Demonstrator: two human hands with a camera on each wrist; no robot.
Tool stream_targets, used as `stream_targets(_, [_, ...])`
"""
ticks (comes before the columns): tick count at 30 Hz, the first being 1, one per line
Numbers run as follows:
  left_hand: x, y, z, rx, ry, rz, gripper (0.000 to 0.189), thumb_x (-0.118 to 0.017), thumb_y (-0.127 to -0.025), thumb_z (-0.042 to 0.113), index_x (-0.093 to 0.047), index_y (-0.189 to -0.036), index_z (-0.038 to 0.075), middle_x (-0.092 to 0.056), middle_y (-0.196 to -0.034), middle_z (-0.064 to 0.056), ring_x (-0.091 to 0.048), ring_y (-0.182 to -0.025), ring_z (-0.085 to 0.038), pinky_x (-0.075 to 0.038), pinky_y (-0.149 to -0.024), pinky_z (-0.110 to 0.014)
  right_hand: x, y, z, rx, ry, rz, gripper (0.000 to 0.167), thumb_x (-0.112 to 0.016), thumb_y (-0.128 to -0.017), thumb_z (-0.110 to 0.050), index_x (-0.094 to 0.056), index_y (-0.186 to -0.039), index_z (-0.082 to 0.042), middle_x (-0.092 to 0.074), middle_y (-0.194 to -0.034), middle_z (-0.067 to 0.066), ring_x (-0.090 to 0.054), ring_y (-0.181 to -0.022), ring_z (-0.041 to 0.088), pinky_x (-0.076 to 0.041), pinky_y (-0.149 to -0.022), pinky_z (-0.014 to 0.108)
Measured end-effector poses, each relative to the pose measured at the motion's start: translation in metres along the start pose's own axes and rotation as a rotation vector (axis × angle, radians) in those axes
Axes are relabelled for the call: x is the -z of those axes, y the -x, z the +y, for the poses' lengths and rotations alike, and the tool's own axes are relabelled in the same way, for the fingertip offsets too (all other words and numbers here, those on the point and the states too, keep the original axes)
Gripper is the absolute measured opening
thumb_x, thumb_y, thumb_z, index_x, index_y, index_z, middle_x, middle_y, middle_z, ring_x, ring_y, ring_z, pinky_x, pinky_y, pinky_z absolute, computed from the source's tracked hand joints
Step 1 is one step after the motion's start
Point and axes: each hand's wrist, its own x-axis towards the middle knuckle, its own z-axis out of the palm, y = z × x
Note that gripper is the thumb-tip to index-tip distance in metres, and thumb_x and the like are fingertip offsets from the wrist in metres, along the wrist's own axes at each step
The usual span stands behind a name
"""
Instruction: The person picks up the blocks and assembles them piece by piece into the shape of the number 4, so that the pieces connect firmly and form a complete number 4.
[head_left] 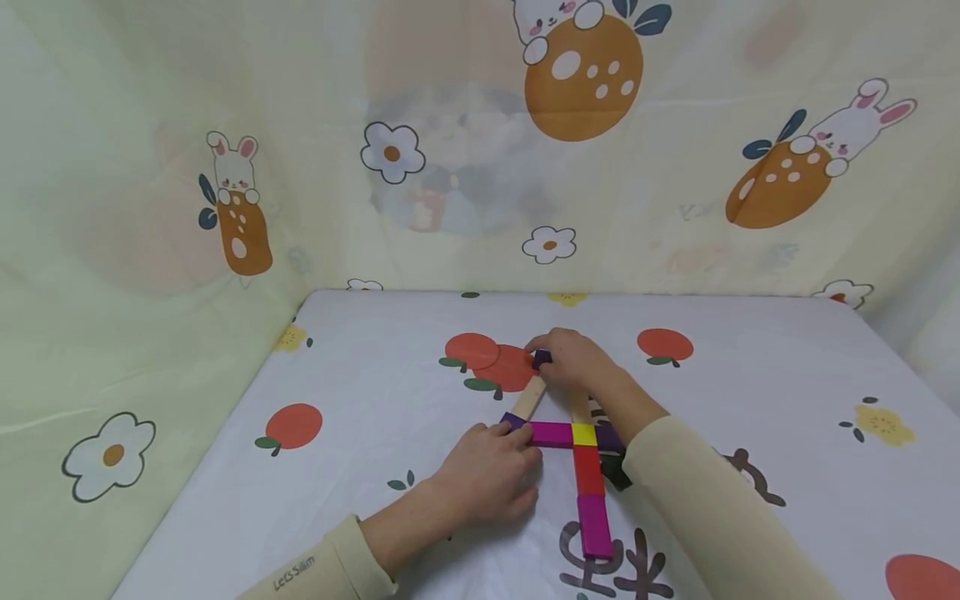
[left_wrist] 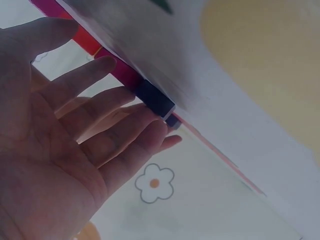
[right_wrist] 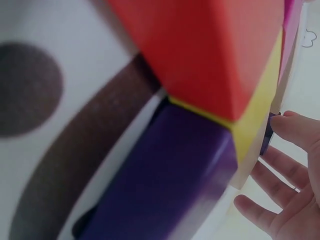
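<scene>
Colored blocks lie joined in a pattern on the cloth. My right hand (head_left: pixel 573 358) pinches a small dark purple block (head_left: pixel 542 358) at the far end of a pale wooden block (head_left: pixel 529 398). The fingers of my left hand (head_left: pixel 491 471) rest at another dark purple block (head_left: pixel 512 419), at the near end of that wooden block. In the left wrist view those fingers are loosely extended along the blocks. A magenta block (head_left: pixel 551 434) runs right to a yellow block (head_left: pixel 584 433). From the yellow one, a red block (head_left: pixel 588 469) and a lower magenta block (head_left: pixel 596 527) extend toward me.
A second pale wooden block (head_left: pixel 580 407) stretches away behind the yellow one, partly under my right hand. To the yellow block's right sits a purple block (head_left: pixel 609 438), partly covered by my sleeve. The white cloth (head_left: pixel 360 358) has printed fruit; a patterned curtain (head_left: pixel 450 258) hangs behind.
</scene>
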Motion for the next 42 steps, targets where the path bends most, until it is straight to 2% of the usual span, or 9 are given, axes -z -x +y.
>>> stream_targets(8, [-0.0003,0.0000,0.0006,0.005,0.003,-0.004,0.043,-0.072,-0.089,0.055,-0.074,-0.122,0.027,-0.070,-0.127,0.002,-0.065,-0.103,-0.015,-0.056,-0.079,-0.026,-0.0021,-0.0010,0.0024,0.036,0.033,0.013,0.035,-0.065,-0.096,-0.008,-0.072,-0.130,-0.011,-0.068,-0.134,0.017,-0.057,-0.130,0.039,-0.044,-0.113,0.057])
stream_targets(16, [-0.0010,-0.0007,0.0002,0.007,-0.005,0.001,0.044,-0.072,-0.089,0.056,-0.074,-0.123,0.027,-0.070,-0.127,0.002,-0.065,-0.102,-0.014,-0.056,-0.078,-0.026,-0.0011,0.0003,0.0016,0.014,0.038,0.034,0.034,-0.065,-0.096,-0.006,-0.073,-0.129,-0.011,-0.068,-0.133,0.017,-0.058,-0.129,0.039,-0.045,-0.112,0.057])
stream_targets(23, [-0.0027,-0.0009,0.0004,0.010,-0.015,0.007,0.044,-0.071,-0.089,0.057,-0.074,-0.123,0.028,-0.069,-0.128,0.002,-0.065,-0.104,-0.015,-0.056,-0.079,-0.027,-0.0011,0.0005,0.0017,0.028,0.054,0.049,0.033,-0.064,-0.096,-0.006,-0.074,-0.126,-0.011,-0.070,-0.131,0.016,-0.059,-0.127,0.038,-0.045,-0.111,0.058])
stream_targets(42, [-0.0015,-0.0027,-0.0001,0.011,0.005,-0.004,0.045,-0.072,-0.089,0.057,-0.074,-0.124,0.028,-0.069,-0.131,0.002,-0.066,-0.109,-0.016,-0.057,-0.080,-0.027,0.0067,0.0045,-0.0039,0.030,0.042,0.011,0.031,-0.065,-0.097,-0.008,-0.073,-0.127,-0.010,-0.069,-0.131,0.017,-0.060,-0.124,0.038,-0.046,-0.111,0.057])
